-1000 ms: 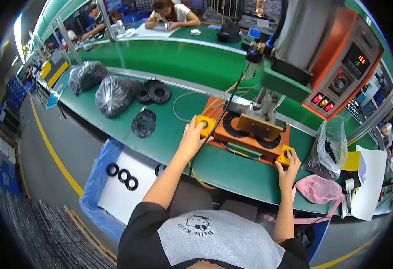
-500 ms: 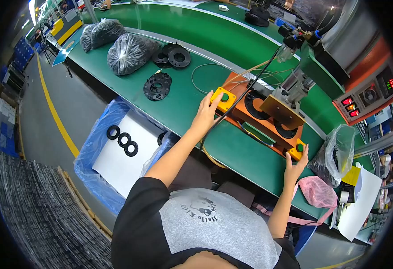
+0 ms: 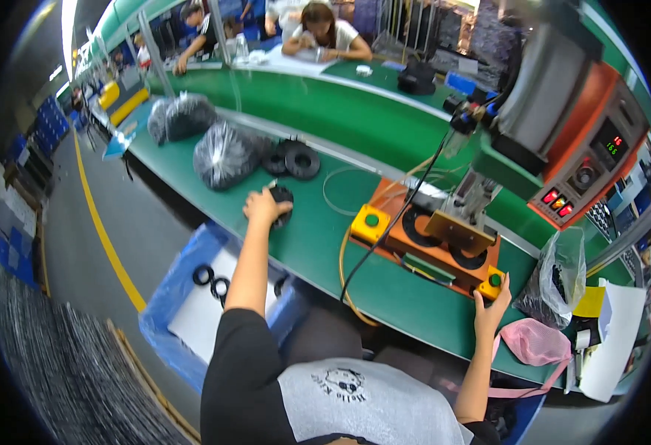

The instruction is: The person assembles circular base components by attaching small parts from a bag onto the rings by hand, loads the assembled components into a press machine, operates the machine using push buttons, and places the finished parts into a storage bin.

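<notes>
My left hand (image 3: 261, 209) reaches over a black ring-shaped disc (image 3: 284, 216) on the green bench, its fingers and thumb closed about it; the hand covers part of the disc. My right hand (image 3: 491, 305) is at the yellow button box (image 3: 491, 285) on the press's right, thumb and fingers apart on either side of its green button. Another yellow button box (image 3: 369, 225) sits at the left of the orange press base (image 3: 436, 259). Black rings (image 3: 419, 225) lie on that base, one partly beneath a brass-coloured plate (image 3: 459, 232).
Beyond my left hand are more black discs (image 3: 302, 160) and tied plastic bags (image 3: 225, 156). A blue-lined bin (image 3: 163, 293) with black rings stands at the bench's front edge. Right of the press are an open clear bag (image 3: 555, 278) and pink mesh cloth (image 3: 534, 343). People work across the bench.
My left hand has left the left button box and moved leftward to the black disc. My right hand stays at the right button box. The view has tilted up, showing people beyond the bench.
</notes>
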Available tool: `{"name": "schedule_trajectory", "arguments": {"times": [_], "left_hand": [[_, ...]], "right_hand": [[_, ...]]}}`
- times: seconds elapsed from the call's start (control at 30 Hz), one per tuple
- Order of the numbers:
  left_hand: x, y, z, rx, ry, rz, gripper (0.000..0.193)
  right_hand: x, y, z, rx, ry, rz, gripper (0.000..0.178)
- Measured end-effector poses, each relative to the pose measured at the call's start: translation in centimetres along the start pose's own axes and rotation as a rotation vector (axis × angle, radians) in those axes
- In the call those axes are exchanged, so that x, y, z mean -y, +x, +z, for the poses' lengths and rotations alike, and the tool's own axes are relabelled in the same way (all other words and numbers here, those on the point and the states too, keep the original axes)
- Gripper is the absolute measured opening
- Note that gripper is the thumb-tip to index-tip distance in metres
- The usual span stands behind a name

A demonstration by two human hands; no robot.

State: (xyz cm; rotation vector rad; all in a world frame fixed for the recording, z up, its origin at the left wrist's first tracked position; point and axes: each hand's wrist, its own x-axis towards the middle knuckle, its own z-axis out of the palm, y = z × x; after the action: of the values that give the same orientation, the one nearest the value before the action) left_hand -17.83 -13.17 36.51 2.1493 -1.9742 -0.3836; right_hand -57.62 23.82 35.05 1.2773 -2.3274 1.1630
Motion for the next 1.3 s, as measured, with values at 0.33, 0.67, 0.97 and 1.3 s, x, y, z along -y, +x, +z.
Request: {"name": "schedule_trajectory", "arguments": {"times": [0.33,0.67,0.97,1.3], "left_hand": [[-1.4,-0.3,-0.2,-0.06,0.041,0.03,0.088],[-1.0,8.1,0.7,0.384,0.071,-0.004,0.114],[-1.0,7.4,-0.1,0.434,0.139,0.196,0.107],[1.3,-4.2,-8.1,0.39,-0.96,0.447,0.022]], "right_hand": [[0.7,0.0,-0.2,-0.002,-0.032,-0.014,0.081],[0.3,0.3,0.2,0.017,-0.082,-0.051,0.079],[-0.2,-0.3,0.1,0.013,-0.113,-0.053,0.079],[3.0,-0.2,-0.2,0.037,-0.122,0.075,0.06]]}}
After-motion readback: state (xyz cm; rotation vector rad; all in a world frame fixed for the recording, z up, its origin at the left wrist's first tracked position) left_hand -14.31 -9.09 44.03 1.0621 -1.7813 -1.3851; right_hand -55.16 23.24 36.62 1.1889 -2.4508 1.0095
